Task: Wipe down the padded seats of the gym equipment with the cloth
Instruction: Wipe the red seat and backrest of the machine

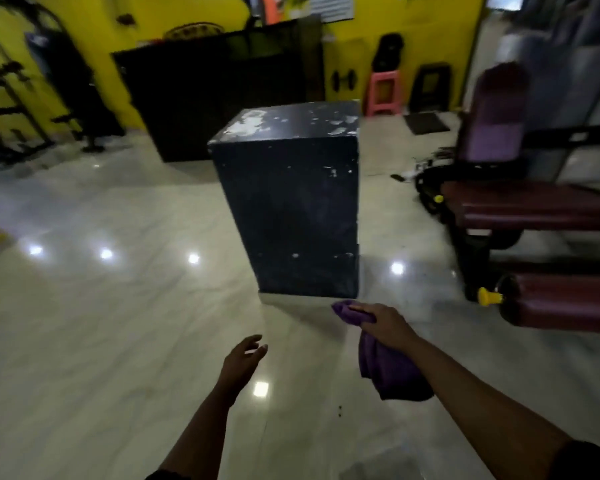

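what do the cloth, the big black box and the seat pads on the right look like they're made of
Cloth: soft fabric, maybe microfibre, matte purple; it droops in limp folds from the right hand. Black box: probably painted wood or board, matte; pale chips on top and edges. Seat pads: likely maroon vinyl over padding; faint sheen, rounded edges.

ahead: tall black scuffed box [288, 202] blocks centre | left: open glossy pale tiled floor [101, 323] | right: maroon padded gym bench [534, 209] and roller pad [565, 303] obstruct | back: black counter [215, 95] bars way
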`<action>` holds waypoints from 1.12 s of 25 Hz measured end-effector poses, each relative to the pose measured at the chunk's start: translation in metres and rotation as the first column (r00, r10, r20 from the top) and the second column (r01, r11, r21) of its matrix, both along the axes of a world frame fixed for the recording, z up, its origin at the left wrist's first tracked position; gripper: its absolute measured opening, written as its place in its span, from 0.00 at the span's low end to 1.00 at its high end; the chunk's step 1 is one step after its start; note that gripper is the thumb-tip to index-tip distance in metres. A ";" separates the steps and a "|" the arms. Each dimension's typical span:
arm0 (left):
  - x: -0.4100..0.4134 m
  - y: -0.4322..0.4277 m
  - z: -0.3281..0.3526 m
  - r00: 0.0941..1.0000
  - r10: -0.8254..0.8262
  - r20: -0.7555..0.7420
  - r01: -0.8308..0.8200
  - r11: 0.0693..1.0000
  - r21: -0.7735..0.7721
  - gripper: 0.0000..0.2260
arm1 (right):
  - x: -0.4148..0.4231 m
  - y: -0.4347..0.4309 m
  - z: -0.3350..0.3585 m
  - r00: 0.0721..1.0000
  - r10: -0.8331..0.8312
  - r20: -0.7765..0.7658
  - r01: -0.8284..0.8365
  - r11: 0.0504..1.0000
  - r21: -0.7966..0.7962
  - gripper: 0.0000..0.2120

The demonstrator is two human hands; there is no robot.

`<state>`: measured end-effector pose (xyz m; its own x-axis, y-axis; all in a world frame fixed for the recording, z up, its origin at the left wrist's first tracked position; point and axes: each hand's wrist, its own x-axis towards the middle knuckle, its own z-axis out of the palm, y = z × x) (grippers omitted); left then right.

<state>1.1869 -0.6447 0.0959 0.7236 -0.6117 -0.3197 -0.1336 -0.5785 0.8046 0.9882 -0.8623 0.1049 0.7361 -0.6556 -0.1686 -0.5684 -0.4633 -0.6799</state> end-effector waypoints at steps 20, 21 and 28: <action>0.112 -0.541 0.011 0.689 -0.724 0.032 0.721 0.681 -0.126 0.14 | 0.044 -0.322 0.028 0.711 -0.703 0.002 0.699 0.706 -0.112 0.24; 0.108 -0.571 0.014 0.691 -0.722 0.013 0.715 0.682 -0.154 0.14 | 0.044 -0.341 0.029 0.696 -0.718 0.014 0.714 0.690 -0.117 0.24; 0.098 -0.736 0.030 0.608 -0.794 -0.008 0.768 0.590 -0.247 0.13 | 0.060 -0.469 0.043 0.620 -0.782 0.072 0.782 0.607 -0.140 0.23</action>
